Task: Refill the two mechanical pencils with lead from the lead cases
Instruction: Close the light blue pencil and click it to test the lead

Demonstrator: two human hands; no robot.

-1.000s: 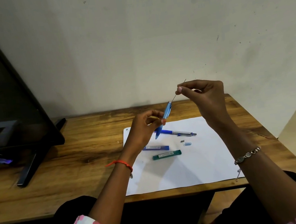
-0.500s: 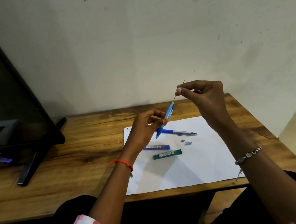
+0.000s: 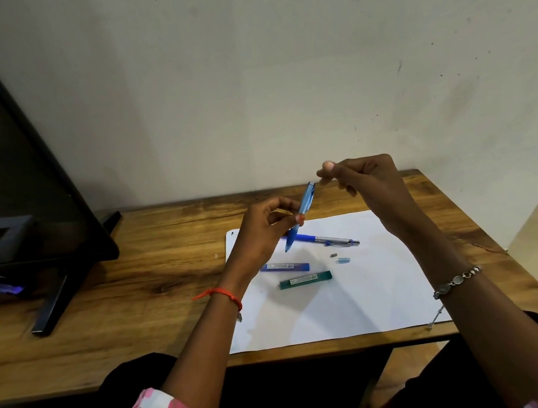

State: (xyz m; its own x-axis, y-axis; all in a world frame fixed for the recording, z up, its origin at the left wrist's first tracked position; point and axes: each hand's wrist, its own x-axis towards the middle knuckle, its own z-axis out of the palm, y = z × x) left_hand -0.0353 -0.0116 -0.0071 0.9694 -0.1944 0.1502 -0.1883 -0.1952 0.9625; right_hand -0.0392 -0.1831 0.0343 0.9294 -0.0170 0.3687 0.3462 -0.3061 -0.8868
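My left hand (image 3: 265,235) pinches the light blue pencil (image 3: 300,216) at mid-barrel between thumb and fingers, its open top tilted toward one o'clock and its tip toward seven. My right hand (image 3: 371,187) hovers at two o'clock from the left hand, fingers curled, thumb and forefinger tips together just beside the pencil's top; I cannot tell whether any lead sits between them. Below, on the white sheet (image 3: 342,307), the second pencil (image 3: 325,241) lies at four o'clock from my left hand. The blue lead case (image 3: 284,266) and green lead case (image 3: 305,280) lie at five, with a small cap (image 3: 343,260) beside them. The wooden worktop (image 3: 135,290) carries a dark monitor (image 3: 21,202) at nine o'clock.
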